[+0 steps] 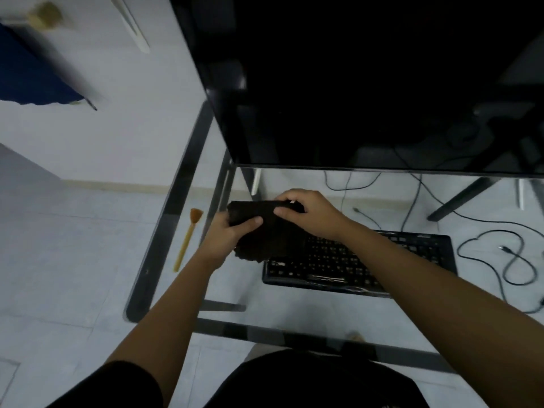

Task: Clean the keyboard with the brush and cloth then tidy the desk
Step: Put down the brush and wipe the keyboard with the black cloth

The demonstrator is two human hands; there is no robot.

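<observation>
Above the keyboard (362, 260), hands (306, 214) gripping cloth (259, 228), brush (188, 238) bristles away

From my feed, the right forearm (412, 266) covers the middle of the keyboard (418, 251), and the cloth (265, 231) hides its far-left corner. Its key legends are too small to read. Beyond the keyboard, the monitor (368, 83) is cut off.
</observation>
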